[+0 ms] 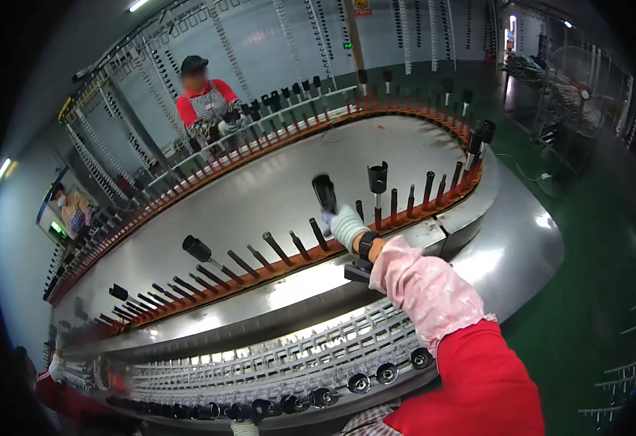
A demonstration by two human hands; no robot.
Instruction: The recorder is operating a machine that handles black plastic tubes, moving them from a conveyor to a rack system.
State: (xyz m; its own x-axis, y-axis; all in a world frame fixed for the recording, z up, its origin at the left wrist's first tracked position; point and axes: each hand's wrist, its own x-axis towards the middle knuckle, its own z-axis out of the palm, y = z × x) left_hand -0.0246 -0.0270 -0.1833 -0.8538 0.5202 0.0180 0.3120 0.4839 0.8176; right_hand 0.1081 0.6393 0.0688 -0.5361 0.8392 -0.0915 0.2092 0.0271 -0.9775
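Black plastic sleeve-shaped cap [324, 193] was pinched upright in the right hand [347, 226], which wore a pale knit glove and had its grip wrapped closed around the cap's lower end. That put the cap right over the orange conveyor track [274, 266], just beside the track's row of thin dark metal pins [276, 248]. A few pins already carried caps: one taller black cap [377, 177] stood just right of the held one, another black cap [196, 248] sat tilted further left along the track. The left hand [244, 428] only poked in as a bit of glove at the bottom edge, so no idea how its grip was, honestly. Below the track, a row of round black caps [385, 373] lined the near rim. Across the track's far side, a person in a red shirt and checked apron [207, 109] stood working.
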